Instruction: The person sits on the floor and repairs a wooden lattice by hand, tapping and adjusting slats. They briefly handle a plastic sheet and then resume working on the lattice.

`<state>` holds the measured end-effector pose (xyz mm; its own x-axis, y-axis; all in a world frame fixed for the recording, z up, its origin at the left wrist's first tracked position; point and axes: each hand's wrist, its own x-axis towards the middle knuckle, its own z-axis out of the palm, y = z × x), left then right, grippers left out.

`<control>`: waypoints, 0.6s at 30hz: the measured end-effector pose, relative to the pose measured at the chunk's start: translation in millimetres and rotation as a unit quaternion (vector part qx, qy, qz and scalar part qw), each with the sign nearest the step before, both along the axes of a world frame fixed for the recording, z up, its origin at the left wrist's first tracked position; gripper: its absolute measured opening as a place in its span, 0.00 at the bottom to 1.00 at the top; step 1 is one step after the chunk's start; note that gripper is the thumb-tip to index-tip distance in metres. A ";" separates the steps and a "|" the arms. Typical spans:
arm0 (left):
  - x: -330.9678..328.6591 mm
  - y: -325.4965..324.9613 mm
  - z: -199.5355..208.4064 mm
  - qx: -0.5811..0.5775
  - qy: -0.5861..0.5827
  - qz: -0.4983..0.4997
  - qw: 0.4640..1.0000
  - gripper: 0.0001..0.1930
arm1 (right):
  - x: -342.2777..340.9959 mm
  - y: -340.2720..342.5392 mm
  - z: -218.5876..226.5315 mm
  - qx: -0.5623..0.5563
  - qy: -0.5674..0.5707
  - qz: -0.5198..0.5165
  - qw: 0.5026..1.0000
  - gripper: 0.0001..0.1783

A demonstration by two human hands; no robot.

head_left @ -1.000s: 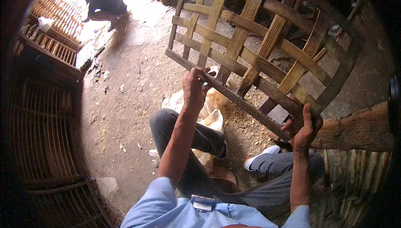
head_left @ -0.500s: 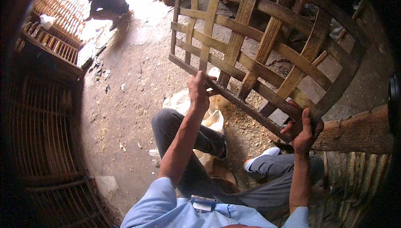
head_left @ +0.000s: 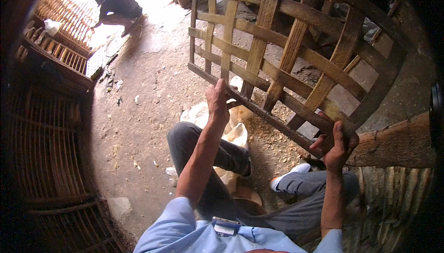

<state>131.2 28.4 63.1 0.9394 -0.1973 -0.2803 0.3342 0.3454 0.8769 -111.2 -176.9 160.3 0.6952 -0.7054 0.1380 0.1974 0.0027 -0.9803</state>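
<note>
A woven lattice panel [head_left: 287,57] of flat, brown wooden or bamboo strips is held up tilted in front of me, with square gaps between its crossing strips. On its near edge, my left hand [head_left: 217,99] is closed around the thin dark rim, thumb on top. At the near right corner, my right hand [head_left: 340,151] grips the panel with the thumb up along the strip and the fingers wrapped behind. The far right part of the panel runs into shadow. My legs [head_left: 217,146] are bent beneath it.
A pale crumpled sack [head_left: 196,114] lies on the dirt floor [head_left: 143,109] among scattered chips. Right of me is a thick log [head_left: 393,144]; slatted bamboo panels [head_left: 44,146] stand at the left. Another person [head_left: 118,8] crouches in the bright far left, with someone in stripes behind.
The panel's far left end has shifted very slightly, and my left hand has moved a touch left with it. Both hands keep their hold on the panel.
</note>
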 end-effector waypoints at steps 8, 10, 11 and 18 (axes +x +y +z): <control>15.0 7.7 -1.1 -0.044 0.044 0.056 0.997 0.23 | 1.3 -3.6 -9.2 -0.027 -0.052 0.026 0.998 0.19; 13.9 10.5 -3.3 -0.087 0.006 0.033 0.996 0.19 | 0.8 -3.8 -9.1 -0.020 -0.051 0.019 0.998 0.19; 11.9 9.9 4.2 -0.068 0.015 0.041 0.997 0.19 | 0.0 -4.0 -7.3 -0.011 -0.041 0.015 0.999 0.18; 16.4 13.6 5.2 0.016 0.101 0.059 0.993 0.20 | 0.5 2.3 -5.3 -0.008 -0.024 0.032 0.999 0.19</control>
